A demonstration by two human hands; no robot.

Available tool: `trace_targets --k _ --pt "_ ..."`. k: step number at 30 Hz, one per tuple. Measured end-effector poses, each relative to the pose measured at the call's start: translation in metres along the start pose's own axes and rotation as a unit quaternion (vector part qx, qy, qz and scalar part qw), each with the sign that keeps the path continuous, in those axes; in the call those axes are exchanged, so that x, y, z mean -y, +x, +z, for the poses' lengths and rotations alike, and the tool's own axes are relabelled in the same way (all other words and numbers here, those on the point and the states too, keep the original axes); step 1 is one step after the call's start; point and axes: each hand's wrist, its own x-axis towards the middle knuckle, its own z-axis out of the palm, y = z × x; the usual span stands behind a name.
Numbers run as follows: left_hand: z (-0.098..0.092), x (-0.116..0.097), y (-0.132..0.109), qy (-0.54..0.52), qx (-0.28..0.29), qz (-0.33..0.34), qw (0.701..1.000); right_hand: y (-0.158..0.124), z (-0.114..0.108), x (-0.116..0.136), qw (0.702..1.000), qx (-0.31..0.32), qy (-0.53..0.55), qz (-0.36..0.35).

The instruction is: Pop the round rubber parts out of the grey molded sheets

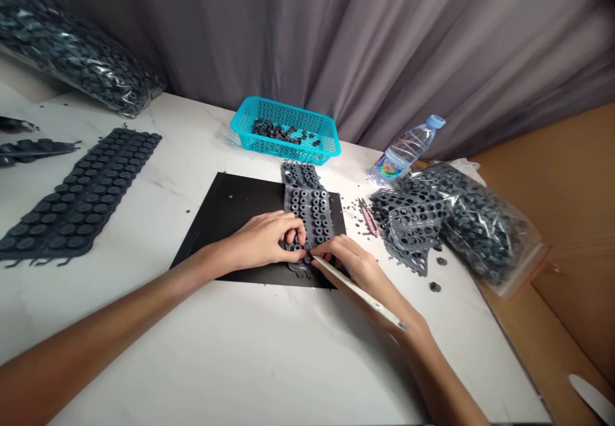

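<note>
My right hand grips a slim white pen-like tool, its tip at the near end of a dark grey rubber sheet. Rows of round, holed pieces cover that sheet, which lies on a black mat. My left hand rests over the sheet's left edge, fingers curled and thumb meeting the sheet beside the tool's tip. The fingertips of both hands partly hide the spot where they work.
Behind the mat stands a blue basket with small black parts. To the right are pink snips, punched-out sheets, a water bottle and a filled bag. Another studded sheet and large bag lie left.
</note>
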Motion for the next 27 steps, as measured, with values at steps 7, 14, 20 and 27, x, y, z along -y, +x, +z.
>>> trace_targets --k 7,14,20,27 --pt "-0.001 -0.002 0.0 -0.002 0.002 -0.001 1.0 0.0 0.004 0.0 0.999 0.002 -0.047 -0.004" --pt "-0.001 -0.001 0.0 -0.003 0.004 0.0 1.0 0.002 0.002 0.012 0.992 0.0 -0.12 -0.034" --pt "0.0 -0.002 0.0 -0.001 0.0 0.002 1.0 0.003 0.014 0.007 0.971 -0.022 -0.229 -0.066" --pt "0.001 -0.003 0.0 0.008 0.005 -0.01 1.0 0.0 0.015 0.002 0.969 -0.044 -0.236 -0.058"
